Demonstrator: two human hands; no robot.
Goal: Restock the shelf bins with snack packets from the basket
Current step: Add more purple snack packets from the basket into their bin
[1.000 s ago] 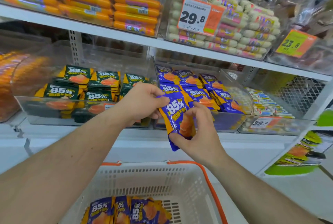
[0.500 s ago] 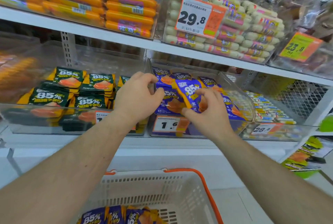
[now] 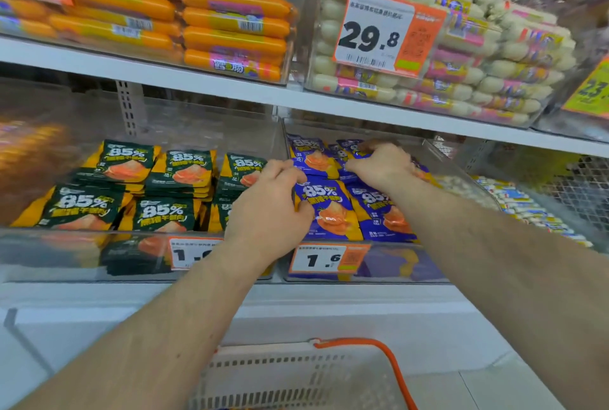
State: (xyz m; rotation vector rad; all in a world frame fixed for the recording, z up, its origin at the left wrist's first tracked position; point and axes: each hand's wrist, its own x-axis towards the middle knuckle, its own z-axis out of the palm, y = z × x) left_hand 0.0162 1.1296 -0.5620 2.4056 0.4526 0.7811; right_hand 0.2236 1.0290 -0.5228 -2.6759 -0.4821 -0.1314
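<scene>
Settling purple packets (image 3: 329, 208) into the bin (image 3: 461, 175), our left hand (image 3: 268, 208) and right hand (image 3: 382, 165) press them with curled fingers; next, the basket (image 3: 296, 376).

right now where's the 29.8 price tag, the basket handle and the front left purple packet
29.8 price tag (image 3: 372, 35), head view, on the printed digits.
basket handle (image 3: 389, 355), head view, on the orange curve.
front left purple packet (image 3: 329, 208), head view, on its printed face.

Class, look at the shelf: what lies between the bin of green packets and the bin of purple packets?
In the head view, only the clear bin walls divide the green packets from the purple packets; the left hand reaches across them.
</scene>
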